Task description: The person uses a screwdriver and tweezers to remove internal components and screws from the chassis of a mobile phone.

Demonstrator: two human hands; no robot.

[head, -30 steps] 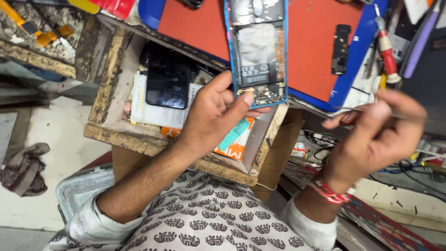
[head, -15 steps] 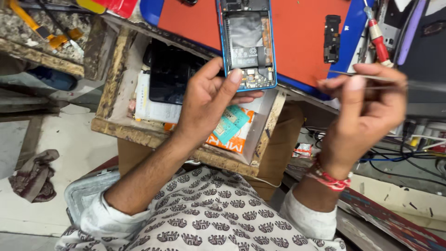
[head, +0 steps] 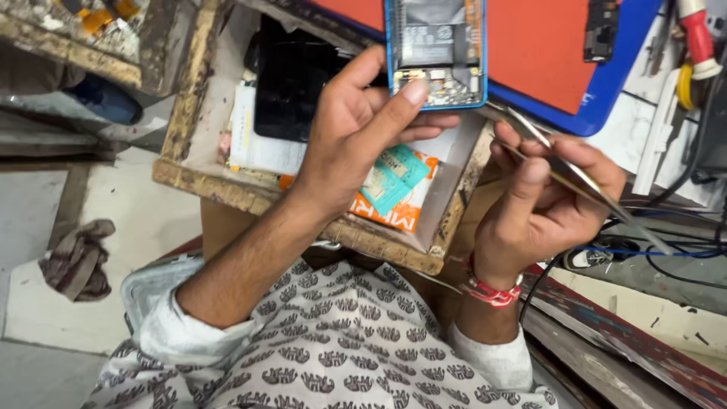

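Pinching the opened blue-framed phone (head: pixel 435 53) with my left hand (head: pixel 356 136), my right hand (head: pixel 541 197) squeezing thin metal tweezers (head: pixel 560 163), I'd steady the tips near its lower board.

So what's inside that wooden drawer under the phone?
The drawer holds a black phone lying on white papers, plus an orange packet with a teal card. The left hand covers the middle, so whatever lies there is hidden.
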